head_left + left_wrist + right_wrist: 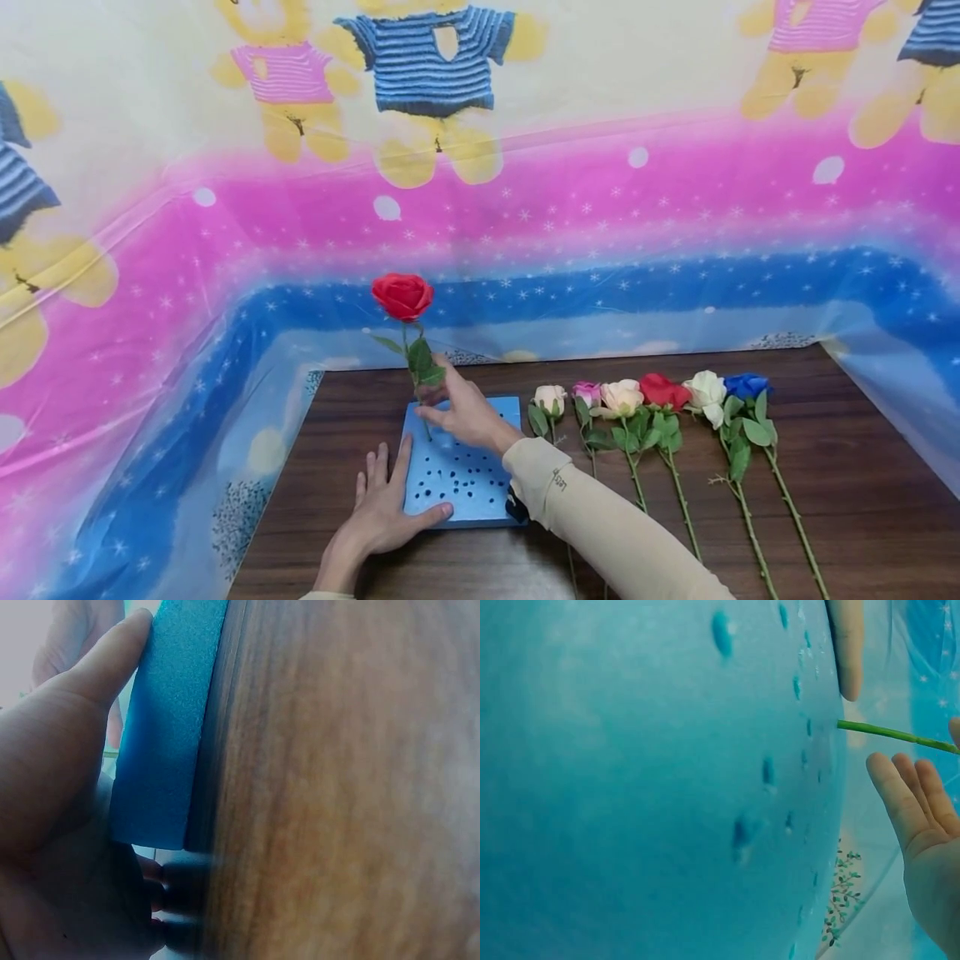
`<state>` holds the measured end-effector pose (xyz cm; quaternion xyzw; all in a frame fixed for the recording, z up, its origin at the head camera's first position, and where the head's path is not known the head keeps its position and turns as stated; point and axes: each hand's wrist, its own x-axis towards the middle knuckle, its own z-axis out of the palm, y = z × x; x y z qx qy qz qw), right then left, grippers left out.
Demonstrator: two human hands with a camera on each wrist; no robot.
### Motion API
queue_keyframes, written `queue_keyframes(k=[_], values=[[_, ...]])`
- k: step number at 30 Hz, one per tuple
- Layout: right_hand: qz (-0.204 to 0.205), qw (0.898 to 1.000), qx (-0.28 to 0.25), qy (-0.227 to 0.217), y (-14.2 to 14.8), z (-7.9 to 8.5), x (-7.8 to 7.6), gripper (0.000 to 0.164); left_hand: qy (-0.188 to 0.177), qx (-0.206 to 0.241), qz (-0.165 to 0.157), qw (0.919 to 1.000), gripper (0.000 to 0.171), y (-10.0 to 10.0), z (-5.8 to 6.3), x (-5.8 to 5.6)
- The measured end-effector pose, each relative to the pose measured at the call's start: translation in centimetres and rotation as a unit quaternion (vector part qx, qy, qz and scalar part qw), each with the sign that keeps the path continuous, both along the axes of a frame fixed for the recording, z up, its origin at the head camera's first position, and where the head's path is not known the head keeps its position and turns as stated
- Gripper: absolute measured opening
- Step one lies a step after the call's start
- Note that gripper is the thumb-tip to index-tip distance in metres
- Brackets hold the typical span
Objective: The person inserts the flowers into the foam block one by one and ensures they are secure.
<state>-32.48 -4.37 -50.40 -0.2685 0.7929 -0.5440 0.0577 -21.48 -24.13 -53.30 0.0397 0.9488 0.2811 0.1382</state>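
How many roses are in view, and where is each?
7: one red rose upright at the blue block; six lie on the table, left to right: cream rose, pink rose, peach rose, second red rose, white rose, blue rose. The sleeve could hide more.

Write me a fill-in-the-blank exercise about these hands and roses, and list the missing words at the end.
1. The upright rose by the right hand is ____.
2. At the near edge of the blue block, the left hand rests its ____.
3. On the table, the white rose lies between the lying red rose and the ____ one.

Missing words: red; thumb; blue.
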Motion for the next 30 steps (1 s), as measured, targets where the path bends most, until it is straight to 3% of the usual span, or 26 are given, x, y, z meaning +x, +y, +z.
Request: queue_keyframes(k=[21,30], values=[[-0.016,0.998,-0.038,-0.048,1.9,0.5,0.0,0.115,-0.004,0.012,-0.002,0.9999,0.133,0.0,0.0,0.1],[0.004,0.996,-0.079,-0.045,3.2,0.8,-0.1,0.115,-0.004,0.020,-0.001,0.9998,0.133,-0.1,0.2,0.4]])
